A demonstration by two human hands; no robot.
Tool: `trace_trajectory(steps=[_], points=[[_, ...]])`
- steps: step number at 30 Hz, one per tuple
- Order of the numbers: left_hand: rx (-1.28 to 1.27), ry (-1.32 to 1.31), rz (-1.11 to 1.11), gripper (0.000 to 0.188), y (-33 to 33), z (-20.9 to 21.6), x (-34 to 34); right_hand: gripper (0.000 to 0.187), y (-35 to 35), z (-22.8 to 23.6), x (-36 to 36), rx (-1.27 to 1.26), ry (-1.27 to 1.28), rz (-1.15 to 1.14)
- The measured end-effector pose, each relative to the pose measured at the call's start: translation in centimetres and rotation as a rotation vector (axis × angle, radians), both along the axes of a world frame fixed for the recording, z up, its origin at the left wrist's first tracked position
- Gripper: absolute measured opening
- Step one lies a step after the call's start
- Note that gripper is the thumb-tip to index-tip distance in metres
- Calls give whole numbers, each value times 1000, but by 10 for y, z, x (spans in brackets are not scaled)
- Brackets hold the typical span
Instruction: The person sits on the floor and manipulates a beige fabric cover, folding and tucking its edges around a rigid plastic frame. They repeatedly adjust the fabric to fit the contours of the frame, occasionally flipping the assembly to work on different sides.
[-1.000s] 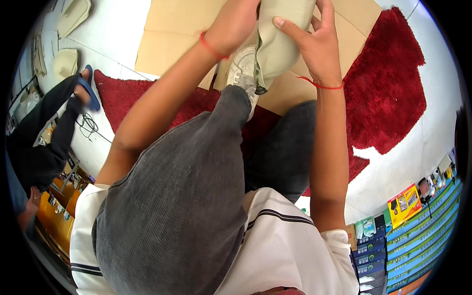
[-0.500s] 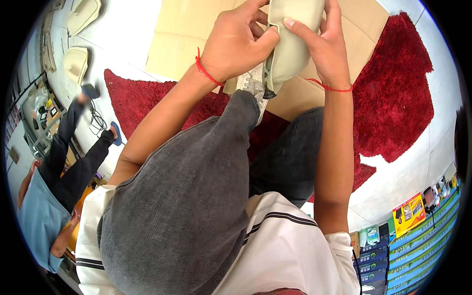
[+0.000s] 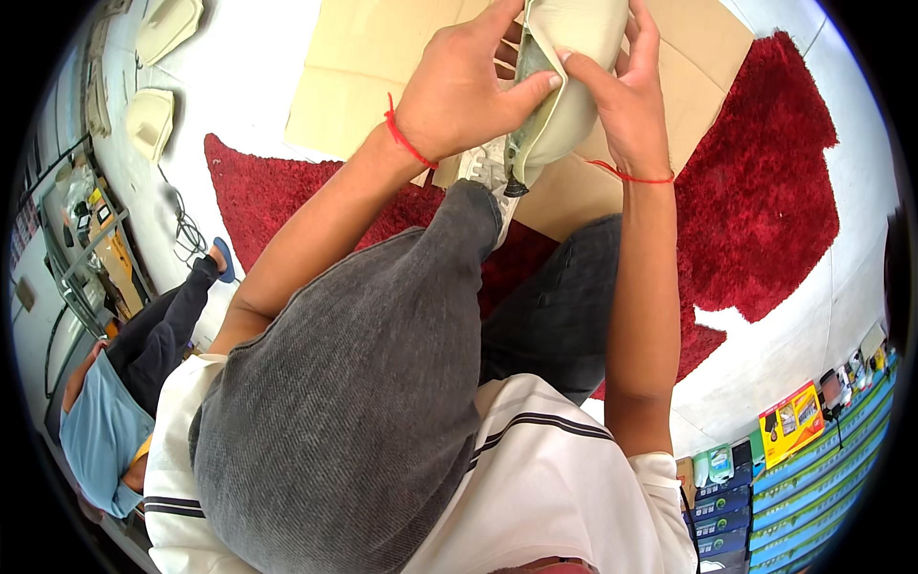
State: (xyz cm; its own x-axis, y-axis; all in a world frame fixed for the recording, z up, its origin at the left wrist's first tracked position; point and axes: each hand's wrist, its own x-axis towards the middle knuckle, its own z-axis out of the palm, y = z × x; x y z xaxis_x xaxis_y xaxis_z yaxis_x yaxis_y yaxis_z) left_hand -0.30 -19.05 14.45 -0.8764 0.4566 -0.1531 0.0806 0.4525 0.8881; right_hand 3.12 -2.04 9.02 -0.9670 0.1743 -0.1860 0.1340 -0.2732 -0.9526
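Note:
At the top centre, between my two hands, is a beige padded piece (image 3: 579, 105), rounded and smooth on its right side. Its left edge is folded open, and a grey-green inner side with a dark, ragged lower tip shows there. My left hand (image 3: 469, 81) holds that edge, the thumb pressed on the rim and the other fingers partly hidden behind it. From the right, my right hand (image 3: 626, 96) grips the padded body, its thumb lying near the rim. The top of the piece runs out of the picture.
Flattened cardboard (image 3: 382, 67) lies under my hands, over a dark red shaggy rug (image 3: 765, 191). Two similar beige pieces (image 3: 150, 124) are on the floor at left, near a coiled black cable (image 3: 188, 234). A person in a blue shirt (image 3: 100, 421) is at left; stacked boxes (image 3: 813, 488) stand at right.
The piece has turned slightly, and more of its grey-green inner side shows. My left thumb has shifted right onto the rim. The person at left has moved toward the lower edge.

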Motion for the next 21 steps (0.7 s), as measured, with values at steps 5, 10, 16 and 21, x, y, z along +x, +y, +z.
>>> trace_trajectory(steps=[5, 10, 16, 21], points=[[254, 6, -25, 80, 3, -2, -2, 89, 3, 11, -6, 133, -42, 10], [274, 259, -63, 74, 0, -40, -6, 81, -1, 17, -17, 147, -113, -66], [302, 357, -37, 70, 5, -48, -11, 77, -2, 18, -29, 143, -118, -66], [299, 89, 9, 75, 9, -35, 0, 67, 7, 4, -23, 0, 7, -69]])
